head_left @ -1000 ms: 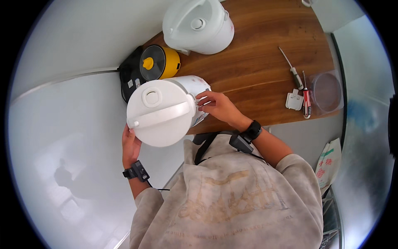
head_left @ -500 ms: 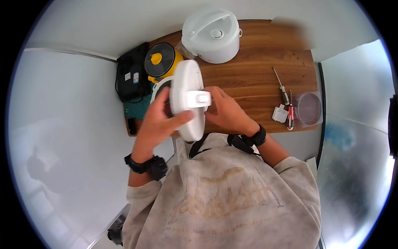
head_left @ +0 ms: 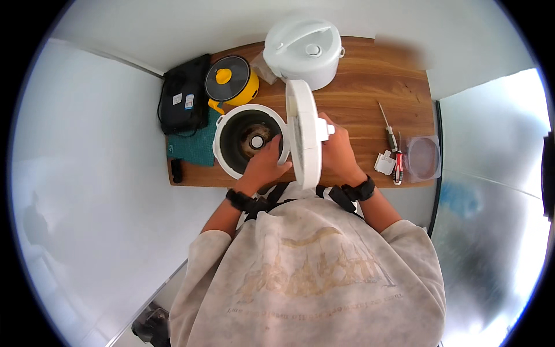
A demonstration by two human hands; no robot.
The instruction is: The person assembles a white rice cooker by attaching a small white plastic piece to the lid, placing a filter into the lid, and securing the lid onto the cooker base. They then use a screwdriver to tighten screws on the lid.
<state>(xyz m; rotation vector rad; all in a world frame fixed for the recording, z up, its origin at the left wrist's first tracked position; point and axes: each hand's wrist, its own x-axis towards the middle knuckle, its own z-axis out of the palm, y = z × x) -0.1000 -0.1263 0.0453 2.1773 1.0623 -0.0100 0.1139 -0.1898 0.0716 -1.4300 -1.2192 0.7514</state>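
Open round white rice cooker [head_left: 218,144] on the wooden table [head_left: 361,95], its hinged lid [head_left: 307,136] upright at right.

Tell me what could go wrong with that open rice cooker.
The raised lid could drop and pinch the left hand, whose fingers reach into the opening. The right hand is beside the lid, but its grip is partly hidden.
The cooker sits near the table's front edge, so a hard tug might tip it off.
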